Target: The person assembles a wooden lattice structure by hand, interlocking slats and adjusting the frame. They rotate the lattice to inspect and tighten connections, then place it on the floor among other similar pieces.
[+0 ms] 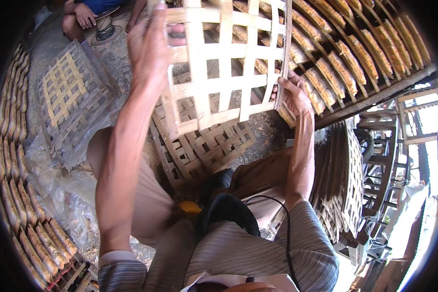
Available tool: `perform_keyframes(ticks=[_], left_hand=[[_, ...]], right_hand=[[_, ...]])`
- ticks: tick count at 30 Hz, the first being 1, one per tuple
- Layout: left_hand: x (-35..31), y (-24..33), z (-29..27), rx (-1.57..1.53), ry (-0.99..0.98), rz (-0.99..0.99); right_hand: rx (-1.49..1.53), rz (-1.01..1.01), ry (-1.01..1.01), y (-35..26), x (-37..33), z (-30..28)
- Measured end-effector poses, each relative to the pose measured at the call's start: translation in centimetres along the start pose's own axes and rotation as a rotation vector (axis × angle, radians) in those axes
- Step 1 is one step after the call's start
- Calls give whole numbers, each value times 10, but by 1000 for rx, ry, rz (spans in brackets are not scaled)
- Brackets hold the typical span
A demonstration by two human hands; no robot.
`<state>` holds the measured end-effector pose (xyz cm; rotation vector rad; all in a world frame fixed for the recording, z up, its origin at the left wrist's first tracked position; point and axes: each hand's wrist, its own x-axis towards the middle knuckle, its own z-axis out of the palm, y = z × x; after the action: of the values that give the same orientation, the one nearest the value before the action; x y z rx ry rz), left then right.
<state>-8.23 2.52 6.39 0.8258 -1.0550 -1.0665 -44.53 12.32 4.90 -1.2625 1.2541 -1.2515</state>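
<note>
A pale woven bamboo tray [198,68], an open lattice of flat strips, is held up in front of me. My left hand [150,56] grips its left side, with fingertips showing through the gaps. At the lower right corner my right hand [296,93] pinches the tray's wooden edge between thumb and fingers. The top of the tray runs out of view. Below it, darker woven trays [224,148] lie on the floor between my knees, partly hidden by the raised tray.
Racks of crusty orange-brown slabs [345,73] stand at the upper right; similar slabs [46,243] line the left. Woven trays [65,92] lean in a stack at left, beside clear plastic sheeting [65,204]. More trays [340,180] stand at right. Another person's hand [85,15] shows at top left.
</note>
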Motion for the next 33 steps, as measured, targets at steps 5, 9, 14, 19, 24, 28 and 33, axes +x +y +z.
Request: perform_keyframes(ticks=[5, 9, 14, 19, 24, 28, 33], left_hand=[[17, -7, 5, -139, -35, -80], [12, -1, 12, -171, -35, -145], [36, -11, -7, -353, -125, -113], [31, -9, -7, -331, -22, -74], [38, -13, -24, -406, -34, -77], [21, 4, -52, -279, -51, -125], [18, 6, -69, -149, -17, -17]], right_hand=[[-3, -132, 113, 7, -18, 11], [-102, -92, 190, -12, -46, 18], [-51, -71, 187, -32, -46, 39], [-226, 20, 195, -41, -51, 42], [-3, -146, 233, -32, -42, 48], [11, -75, 172, -14, -31, 64], [185, -150, 140, -4, -34, 75]])
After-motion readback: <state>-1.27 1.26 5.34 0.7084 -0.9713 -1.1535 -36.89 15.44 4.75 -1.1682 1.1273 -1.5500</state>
